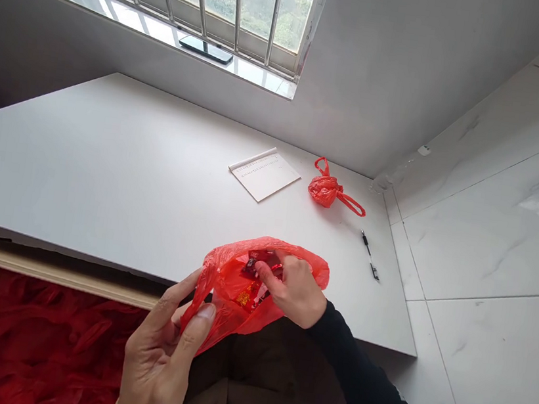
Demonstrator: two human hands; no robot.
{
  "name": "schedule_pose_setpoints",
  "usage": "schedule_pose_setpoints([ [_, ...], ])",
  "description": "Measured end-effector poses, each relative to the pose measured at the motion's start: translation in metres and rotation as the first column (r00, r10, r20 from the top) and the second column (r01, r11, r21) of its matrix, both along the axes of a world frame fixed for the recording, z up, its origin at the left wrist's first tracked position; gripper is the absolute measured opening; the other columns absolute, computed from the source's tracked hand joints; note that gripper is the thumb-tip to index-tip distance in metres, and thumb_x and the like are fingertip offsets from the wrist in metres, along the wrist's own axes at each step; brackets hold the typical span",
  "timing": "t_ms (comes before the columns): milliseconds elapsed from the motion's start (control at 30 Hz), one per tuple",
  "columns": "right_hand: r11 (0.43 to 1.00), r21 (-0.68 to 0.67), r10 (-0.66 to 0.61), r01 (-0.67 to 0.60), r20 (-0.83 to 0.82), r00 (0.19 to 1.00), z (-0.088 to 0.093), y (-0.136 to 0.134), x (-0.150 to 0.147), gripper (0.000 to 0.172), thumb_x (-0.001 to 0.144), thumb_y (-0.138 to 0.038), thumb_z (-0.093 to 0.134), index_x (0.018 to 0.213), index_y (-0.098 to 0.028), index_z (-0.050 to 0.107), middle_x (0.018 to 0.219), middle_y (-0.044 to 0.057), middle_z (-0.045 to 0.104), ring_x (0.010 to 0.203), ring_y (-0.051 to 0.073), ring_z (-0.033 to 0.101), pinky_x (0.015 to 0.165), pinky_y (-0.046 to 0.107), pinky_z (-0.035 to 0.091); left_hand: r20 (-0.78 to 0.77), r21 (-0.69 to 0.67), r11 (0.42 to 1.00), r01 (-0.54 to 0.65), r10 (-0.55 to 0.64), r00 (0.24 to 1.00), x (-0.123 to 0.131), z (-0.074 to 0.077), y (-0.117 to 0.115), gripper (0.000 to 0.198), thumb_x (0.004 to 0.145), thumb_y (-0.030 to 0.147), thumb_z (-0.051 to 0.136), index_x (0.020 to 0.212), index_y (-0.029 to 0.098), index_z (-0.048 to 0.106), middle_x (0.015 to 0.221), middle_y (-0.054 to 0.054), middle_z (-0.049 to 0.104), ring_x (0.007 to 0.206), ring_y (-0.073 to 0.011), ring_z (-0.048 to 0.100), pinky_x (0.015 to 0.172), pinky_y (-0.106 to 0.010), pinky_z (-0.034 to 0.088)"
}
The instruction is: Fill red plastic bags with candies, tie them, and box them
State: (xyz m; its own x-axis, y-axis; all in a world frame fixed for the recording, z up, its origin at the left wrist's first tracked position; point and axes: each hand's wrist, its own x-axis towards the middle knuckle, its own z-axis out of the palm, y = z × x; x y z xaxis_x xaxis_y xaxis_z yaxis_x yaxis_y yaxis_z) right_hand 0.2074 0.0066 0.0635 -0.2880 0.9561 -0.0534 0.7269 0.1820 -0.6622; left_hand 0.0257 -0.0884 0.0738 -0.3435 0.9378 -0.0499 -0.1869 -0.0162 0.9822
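Observation:
A red plastic bag (pixel 229 283) hangs open over the near edge of the white table (pixel 119 169). My left hand (pixel 163 353) pinches the bag's near rim between thumb and fingers. My right hand (pixel 294 289), in a black sleeve, reaches into the bag's mouth with fingers closed on a small red wrapped item (pixel 261 268). More small wrapped items show through the plastic inside the bag.
A knotted red bag (pixel 327 190), a white notepad (pixel 264 173) and a black pen (pixel 370 255) lie on the far right of the table. A phone (pixel 206 49) rests on the window sill. A heap of red bags (pixel 32 343) sits below the table's left edge.

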Motion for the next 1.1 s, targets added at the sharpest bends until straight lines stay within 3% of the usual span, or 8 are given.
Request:
schedule_pose_setpoints([
  [100,0.996,-0.027,0.081,-0.081,-0.004,0.997,-0.002,-0.005,0.004,0.032,0.1,-0.034,0.052,0.129,-0.022,0.058,0.111,0.006,0.072,0.1,0.022,0.067,0.083,0.034,0.049,0.023,-0.01,1.0,-0.001,0.001,1.0,0.002,0.002,0.0,0.037,0.084,0.035,0.077,0.12,0.039,0.073,0.124,0.005,0.074,0.096,-0.0103,0.073,0.083,-0.009,0.056],
  [267,0.983,-0.065,0.182,-0.17,0.305,0.935,-0.021,-0.011,0.012,0.032,0.084,-0.024,0.071,0.115,-0.016,0.065,0.107,0.012,0.068,0.098,0.03,0.063,0.08,0.039,0.047,0.044,-0.007,1.0,0.03,-0.029,0.999,0.004,0.002,0.001,0.036,0.084,0.035,0.077,0.12,0.041,0.073,0.112,0.005,0.078,0.082,-0.0068,0.072,0.078,-0.008,0.056],
  [467,0.973,-0.044,0.23,-0.226,0.237,0.944,-0.013,-0.006,0.013,0.021,0.09,-0.014,0.057,0.108,-0.022,0.064,0.105,0.004,0.069,0.097,0.02,0.063,0.079,0.029,0.046,0.02,-0.024,1.0,0.017,-0.017,1.0,0.005,0.003,0.001,0.037,0.084,0.036,0.077,0.12,0.04,0.073,0.109,0.003,0.078,0.077,-0.0068,0.07,0.074,-0.008,0.056],
  [567,0.979,-0.015,0.198,-0.203,0.302,0.932,-0.002,0.0,0.017,0.02,0.098,-0.023,0.049,0.112,-0.023,0.063,0.09,0.002,0.071,0.082,0.019,0.065,0.068,0.028,0.043,0.023,-0.015,1.0,0.019,-0.019,1.0,0.004,0.005,0.001,0.037,0.085,0.036,0.076,0.121,0.04,0.072,0.107,0.002,0.078,0.081,-0.0084,0.071,0.079,-0.01,0.056],
  [667,0.988,-0.006,0.143,-0.155,0.424,0.894,-0.004,0.003,0.024,0.02,0.099,-0.022,0.045,0.097,-0.021,0.065,0.077,0.004,0.067,0.072,0.021,0.063,0.062,0.03,0.039,0.029,-0.023,0.999,0.022,-0.022,0.999,0.005,0.006,0.001,0.038,0.085,0.035,0.076,0.122,0.039,0.072,0.096,0.001,0.076,0.075,-0.0087,0.068,0.081,-0.014,0.058],
  [767,0.989,-0.013,0.133,-0.145,0.487,0.863,-0.016,0.001,0.026,0.012,0.089,-0.02,0.061,0.1,-0.019,0.065,0.09,0.007,0.07,0.082,0.025,0.064,0.065,0.032,0.04,0.001,-0.03,0.999,0.035,-0.035,0.999,0.006,0.005,0.001,0.038,0.086,0.036,0.075,0.123,0.037,0.072,0.072,0.003,0.066,0.058,-0.006,0.056,0.076,-0.015,0.058],
  [833,0.991,-0.016,0.119,-0.13,0.525,0.843,-0.023,-0.001,0.023,0.028,0.082,-0.016,0.067,0.11,-0.016,0.063,0.101,0.012,0.071,0.089,0.028,0.065,0.068,0.033,0.043,-0.025,-0.017,0.999,0.051,-0.051,0.998,0.007,0.005,0.001,0.037,0.087,0.036,0.074,0.124,0.038,0.072,0.062,0.005,0.058,0.053,-0.0055,0.049,0.069,-0.013,0.057],
  [1100,0.996,0.053,0.029,-0.069,0.548,0.836,-0.014,-0.003,0.027,0.018,0.093,-0.017,0.048,0.099,-0.018,0.065,0.098,0.011,0.07,0.087,0.028,0.066,0.07,0.035,0.044,-0.04,-0.012,0.998,0.066,-0.067,0.997,0.007,0.004,0.001,0.037,0.089,0.037,0.071,0.126,0.042,0.069,0.064,0.005,0.056,0.055,-0.0055,0.047,0.058,-0.009,0.05],
])
